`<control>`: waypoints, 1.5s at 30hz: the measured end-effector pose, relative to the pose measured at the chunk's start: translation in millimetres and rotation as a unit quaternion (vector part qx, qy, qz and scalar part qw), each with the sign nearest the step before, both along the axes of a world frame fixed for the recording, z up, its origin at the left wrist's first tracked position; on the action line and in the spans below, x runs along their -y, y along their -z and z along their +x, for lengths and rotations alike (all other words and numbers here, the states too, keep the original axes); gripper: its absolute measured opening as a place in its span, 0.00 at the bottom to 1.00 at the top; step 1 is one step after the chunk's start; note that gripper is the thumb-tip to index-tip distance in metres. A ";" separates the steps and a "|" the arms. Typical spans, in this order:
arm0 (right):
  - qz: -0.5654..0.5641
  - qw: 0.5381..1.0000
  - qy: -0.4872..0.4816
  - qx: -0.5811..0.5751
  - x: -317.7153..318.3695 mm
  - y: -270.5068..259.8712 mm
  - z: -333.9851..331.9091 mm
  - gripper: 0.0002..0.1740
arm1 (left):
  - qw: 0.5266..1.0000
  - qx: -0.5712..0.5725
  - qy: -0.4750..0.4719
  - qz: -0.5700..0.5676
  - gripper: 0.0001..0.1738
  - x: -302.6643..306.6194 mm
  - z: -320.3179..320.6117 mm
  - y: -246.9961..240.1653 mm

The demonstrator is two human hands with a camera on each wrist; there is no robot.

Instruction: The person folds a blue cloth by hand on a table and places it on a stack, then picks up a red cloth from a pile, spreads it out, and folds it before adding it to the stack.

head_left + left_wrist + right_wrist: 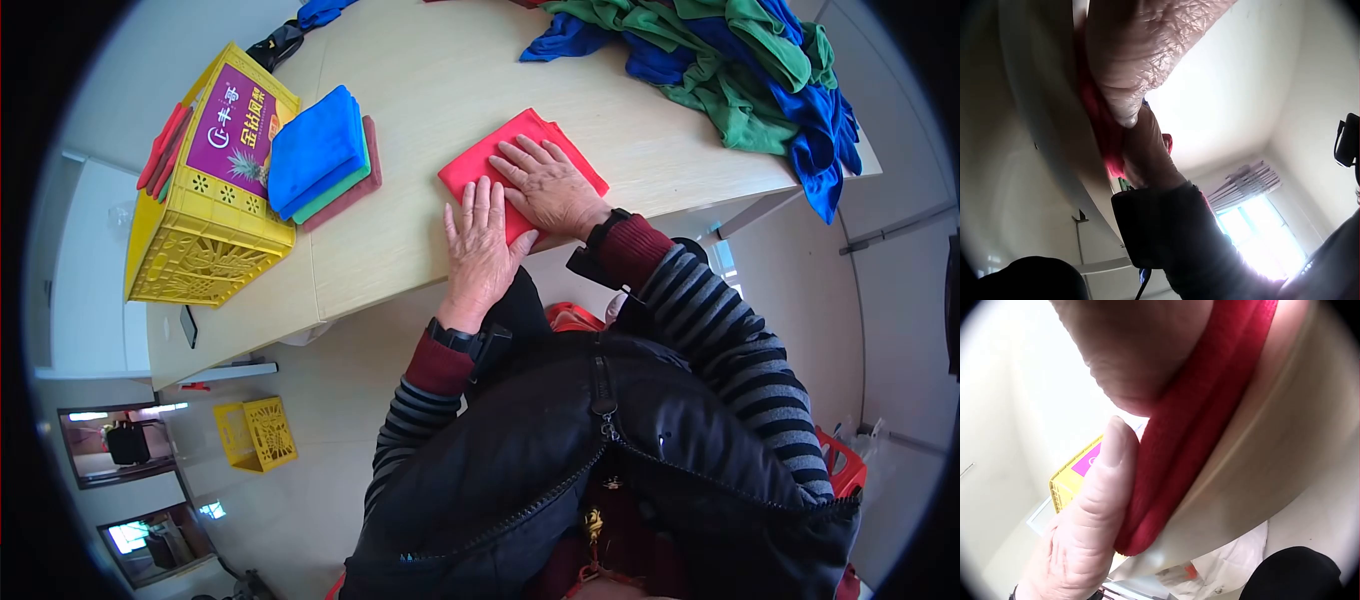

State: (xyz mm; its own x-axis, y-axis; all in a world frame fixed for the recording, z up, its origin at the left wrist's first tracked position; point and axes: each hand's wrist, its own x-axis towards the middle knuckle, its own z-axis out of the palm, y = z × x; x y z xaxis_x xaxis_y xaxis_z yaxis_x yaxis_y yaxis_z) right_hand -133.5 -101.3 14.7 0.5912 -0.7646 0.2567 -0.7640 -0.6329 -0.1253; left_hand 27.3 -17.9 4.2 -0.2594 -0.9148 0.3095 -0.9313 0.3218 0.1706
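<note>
A folded red cloth [462,172] lies near the front edge of the table. My left hand [480,250] rests flat on its lower left part, fingers straight and pointing away from me. Across the cloth's middle and right side, my right hand [556,190] presses with its fingers extended and slightly spread. The two hands almost meet over it. Seen low from the right wrist, the red cloth [1179,456] shows thick folded layers, with the left thumb [1113,450] at its edge. In the left wrist view the right hand [1147,150] lies beyond the left one.
To the left, a stack of folded cloths, with a blue one [320,150] on top, sits against a yellow crate [210,235] bearing a purple label. A loose heap of green and blue cloths [740,75] covers the far right corner, partly hanging over the table edge [690,205].
</note>
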 end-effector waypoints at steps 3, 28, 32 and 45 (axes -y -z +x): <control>0.004 1.000 0.000 -0.001 1.2 2.5 -0.5 0.31 | 1.000 0.013 -0.004 0.000 0.48 -1.0 -0.3 0.8; -0.029 0.999 0.033 0.025 12.5 7.8 -17.4 0.32 | 0.996 -0.088 0.013 -0.014 0.34 -21.5 12.3 8.0; -0.002 0.999 0.039 -0.007 9.4 -5.9 -17.8 0.32 | 0.994 -0.106 0.018 0.001 0.34 -17.1 18.0 4.3; -0.038 0.986 -0.021 -0.161 -15.7 -14.2 1.1 0.33 | 1.000 0.007 -0.016 -0.020 0.36 -5.3 4.7 7.1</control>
State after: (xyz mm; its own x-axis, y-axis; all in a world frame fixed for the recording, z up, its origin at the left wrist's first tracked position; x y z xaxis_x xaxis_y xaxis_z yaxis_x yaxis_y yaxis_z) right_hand -132.4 -85.6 28.9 0.6816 -0.7239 0.1061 -0.7298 -0.6624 0.1692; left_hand 32.0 -12.6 -2.9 -0.2341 -0.9098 0.3426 -0.9438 0.2973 0.1447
